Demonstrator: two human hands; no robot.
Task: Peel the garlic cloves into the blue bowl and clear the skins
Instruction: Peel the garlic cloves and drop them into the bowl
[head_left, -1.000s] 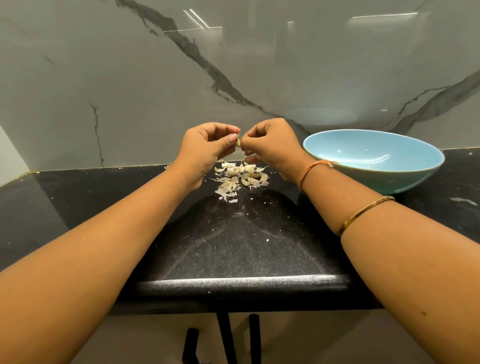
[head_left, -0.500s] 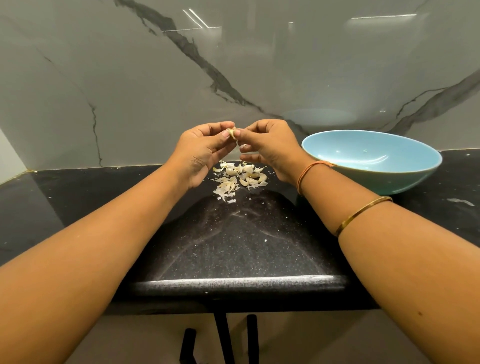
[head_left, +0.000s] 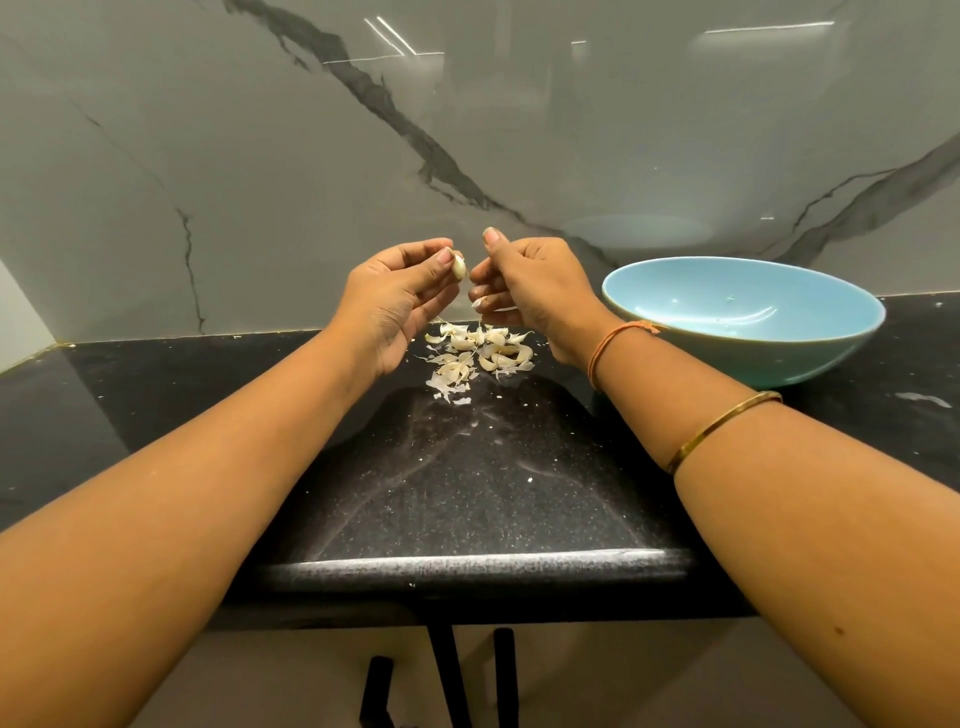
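Observation:
My left hand (head_left: 397, 301) pinches a pale garlic clove (head_left: 458, 268) between thumb and fingertips, raised above the black counter. My right hand (head_left: 524, 291) is just right of it with the thumb lifted; its curled fingers hold a small bit of white skin (head_left: 478, 302) and its fingertips reach almost to the clove. Below both hands a pile of garlic cloves and loose skins (head_left: 475, 358) lies on the counter. The blue bowl (head_left: 810, 358) stands to the right of my right wrist; its visible inside looks empty.
The black speckled counter (head_left: 467, 493) ends in a rounded front edge near me. A grey marble wall (head_left: 260, 156) rises right behind the pile. Small skin flecks are scattered on the counter. Black stool or chair parts (head_left: 447, 675) show below the edge.
Both hands have risen slightly and come apart. The clove stays in my left hand while my right thumb has lifted away from it, with a bit of skin in the right fingers.

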